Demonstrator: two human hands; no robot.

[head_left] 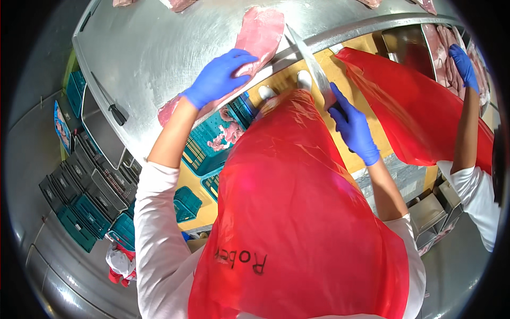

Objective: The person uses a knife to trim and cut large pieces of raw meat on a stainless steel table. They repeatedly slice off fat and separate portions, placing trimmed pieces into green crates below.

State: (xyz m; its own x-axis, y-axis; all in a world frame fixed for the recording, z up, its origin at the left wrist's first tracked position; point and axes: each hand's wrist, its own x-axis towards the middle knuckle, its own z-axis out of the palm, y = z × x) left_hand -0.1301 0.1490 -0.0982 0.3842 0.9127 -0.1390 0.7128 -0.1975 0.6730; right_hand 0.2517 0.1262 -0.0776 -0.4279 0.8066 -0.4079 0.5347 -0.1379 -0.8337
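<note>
A long strip of pale pink meat, which looks like a pork loin (261, 33), lies along the near edge of the steel table (154, 53). My blue-gloved left hand (219, 78) grips it around the middle, thumb on the near side and fingers over the top. In my right hand (355, 130), also gloved in blue, is a knife (314, 65) with its long blade pointing up and away. The tip reaches close to the right side of the meat, beside the table edge. My right fingers wrap around the handle, hiding most of it.
A thin black-handled tool (117, 114) lies at the table's left. Below the edge stands a teal crate (204, 154) with meat scraps. Stacked crates (79, 212) fill the left. At right, a co-worker's gloved hand (463, 66) touches meat (443, 53) beside a red apron (404, 111).
</note>
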